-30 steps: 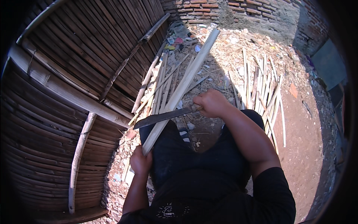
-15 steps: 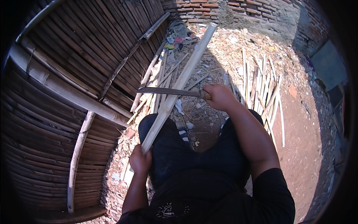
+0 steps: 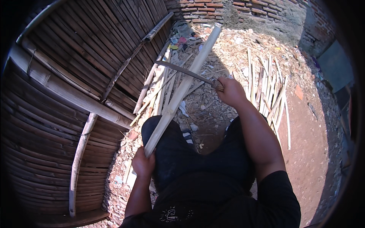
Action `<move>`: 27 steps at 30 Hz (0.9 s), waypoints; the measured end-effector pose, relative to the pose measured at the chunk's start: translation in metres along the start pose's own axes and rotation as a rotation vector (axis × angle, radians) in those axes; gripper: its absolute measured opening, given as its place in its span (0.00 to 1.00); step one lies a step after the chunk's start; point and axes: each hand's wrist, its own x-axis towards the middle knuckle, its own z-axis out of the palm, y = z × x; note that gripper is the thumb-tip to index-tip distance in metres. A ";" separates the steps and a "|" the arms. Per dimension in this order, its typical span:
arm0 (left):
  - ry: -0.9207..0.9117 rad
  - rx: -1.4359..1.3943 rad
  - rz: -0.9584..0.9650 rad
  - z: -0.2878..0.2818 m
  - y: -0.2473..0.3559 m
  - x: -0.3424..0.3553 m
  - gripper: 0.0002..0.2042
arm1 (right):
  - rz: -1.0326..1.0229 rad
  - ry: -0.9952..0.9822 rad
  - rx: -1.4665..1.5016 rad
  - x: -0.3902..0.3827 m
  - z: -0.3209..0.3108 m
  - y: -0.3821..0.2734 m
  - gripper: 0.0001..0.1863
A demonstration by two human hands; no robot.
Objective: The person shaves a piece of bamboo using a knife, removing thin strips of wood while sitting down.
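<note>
On my feed, one left hand (image 3: 143, 163) has its fingers closed on the near end of one long bamboo strip (image 3: 176, 102), slanting over the left thigh (image 3: 170, 142). One machete (image 3: 176, 67) crosses it; I'd favour shallow, even strokes away from that hand. One right hand (image 3: 231, 92) grips the machete. Farther right, overlapping slats (image 3: 268, 81) defy counting.

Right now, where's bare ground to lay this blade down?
For the blade, the barest patch is the brown dirt between the right-hand strip pile and the shadow at far right, below the orange shard. It's crowded ahead, where straw and litter reach the brick wall, and on the left, where more strips lie by the slatted wall.
</note>
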 end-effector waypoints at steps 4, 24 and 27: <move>-0.011 0.011 -0.002 0.000 0.001 0.000 0.22 | -0.125 0.036 0.061 -0.003 0.005 0.004 0.14; 0.009 0.021 0.011 0.000 0.001 0.000 0.22 | -0.029 0.008 0.073 0.001 0.006 0.006 0.13; -0.019 0.017 -0.029 -0.002 0.005 0.000 0.22 | -0.207 0.068 0.090 -0.007 0.015 -0.003 0.13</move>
